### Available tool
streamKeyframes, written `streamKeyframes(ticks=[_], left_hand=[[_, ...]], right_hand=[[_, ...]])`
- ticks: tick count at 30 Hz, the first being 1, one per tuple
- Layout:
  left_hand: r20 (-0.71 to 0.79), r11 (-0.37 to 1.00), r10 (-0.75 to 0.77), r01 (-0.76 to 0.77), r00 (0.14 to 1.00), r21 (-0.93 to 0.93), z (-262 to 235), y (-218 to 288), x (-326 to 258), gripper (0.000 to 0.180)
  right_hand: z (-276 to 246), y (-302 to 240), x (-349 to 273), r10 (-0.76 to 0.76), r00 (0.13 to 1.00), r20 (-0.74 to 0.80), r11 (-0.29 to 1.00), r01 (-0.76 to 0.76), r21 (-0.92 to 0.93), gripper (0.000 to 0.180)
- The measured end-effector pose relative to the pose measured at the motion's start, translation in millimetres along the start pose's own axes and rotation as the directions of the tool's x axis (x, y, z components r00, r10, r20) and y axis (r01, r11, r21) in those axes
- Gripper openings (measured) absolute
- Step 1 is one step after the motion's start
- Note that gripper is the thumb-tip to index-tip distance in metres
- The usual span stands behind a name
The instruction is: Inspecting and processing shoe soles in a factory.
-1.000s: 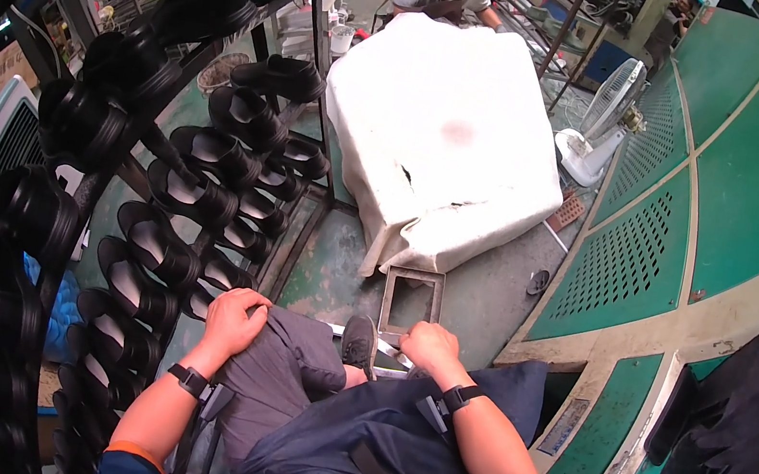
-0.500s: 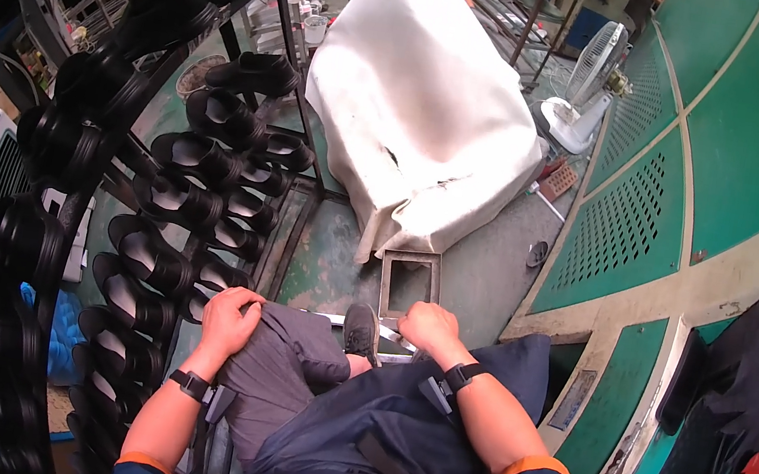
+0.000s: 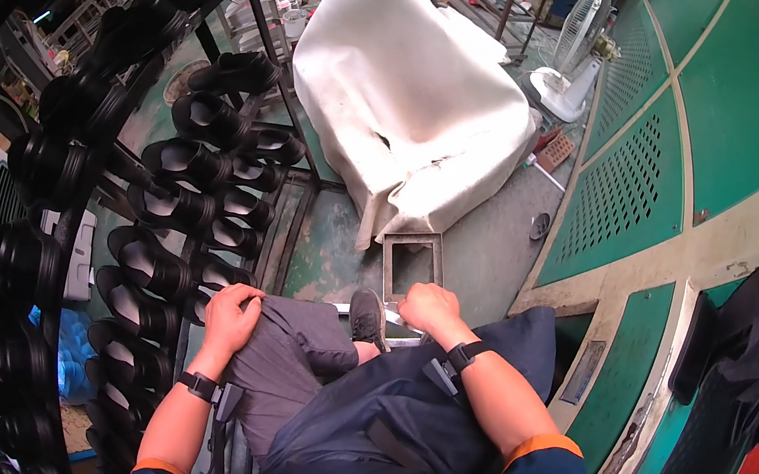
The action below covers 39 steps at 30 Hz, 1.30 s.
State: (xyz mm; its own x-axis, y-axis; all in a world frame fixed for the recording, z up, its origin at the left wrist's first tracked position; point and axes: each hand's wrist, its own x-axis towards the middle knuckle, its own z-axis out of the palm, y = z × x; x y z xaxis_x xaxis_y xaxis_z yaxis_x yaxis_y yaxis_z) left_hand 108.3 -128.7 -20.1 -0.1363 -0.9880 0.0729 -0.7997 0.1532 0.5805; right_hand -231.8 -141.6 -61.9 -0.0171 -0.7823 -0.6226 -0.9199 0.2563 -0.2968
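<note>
At lower centre, seated person, dark apron (image 3: 392,423) over grey trousers (image 3: 283,374).
Left hand (image 3: 234,309): flat on the raised left knee, fingers together and curled over the trouser cloth; watch at the wrist.
Right hand (image 3: 428,304): fingers closed over the near edge of a metal frame (image 3: 412,263), a small square open frame standing on the floor just ahead of the shoe (image 3: 370,318).
Left of the legs: rack (image 3: 109,162) loaded with black rubber boots (image 3: 179,160) in rows.
Beyond the frame: white sheet (image 3: 409,96) draped over a bulky form.
Upper right: white fan (image 3: 575,51) beside a green perforated wall (image 3: 641,167).
</note>
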Motion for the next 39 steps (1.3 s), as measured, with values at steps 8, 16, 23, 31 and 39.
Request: streamKeyframes(ticks=[8, 16, 23, 31, 39], left_hand=[[-0.031, 1.0, -0.002, 0.002, 1.0, -0.013, 2, 3, 2, 0.015], [-0.035, 1.0, 0.012, -0.013, 0.999, -0.011, 1, -2, -1, 0.016], [-0.01, 1.0, -0.004, 0.004, 1.0, 0.01, 0, -3, -1, 0.016], [-0.03, 1.0, 0.006, -0.006, 1.0, -0.008, 1, -3, -1, 0.016], [-0.021, 1.0, 0.003, -0.003, 1.0, -0.005, 1, -3, 0, 0.017]], right_hand=[[-1, -6, -5, 0.029, 0.998, 0.053, 0.998, -0.027, -0.053, 0.034], [-5, -4, 0, 0.024, 0.999, 0.047, 0.999, -0.023, -0.042, 0.033], [-2, -4, 0, 0.023, 1.0, 0.019, 0.999, -0.022, -0.047, 0.034], [0, -1, 2, 0.002, 1.0, -0.007, 0.999, -0.002, -0.039, 0.032], [4, 3, 9, 0.006, 1.0, -0.024, 1.0, -0.007, -0.021, 0.036]])
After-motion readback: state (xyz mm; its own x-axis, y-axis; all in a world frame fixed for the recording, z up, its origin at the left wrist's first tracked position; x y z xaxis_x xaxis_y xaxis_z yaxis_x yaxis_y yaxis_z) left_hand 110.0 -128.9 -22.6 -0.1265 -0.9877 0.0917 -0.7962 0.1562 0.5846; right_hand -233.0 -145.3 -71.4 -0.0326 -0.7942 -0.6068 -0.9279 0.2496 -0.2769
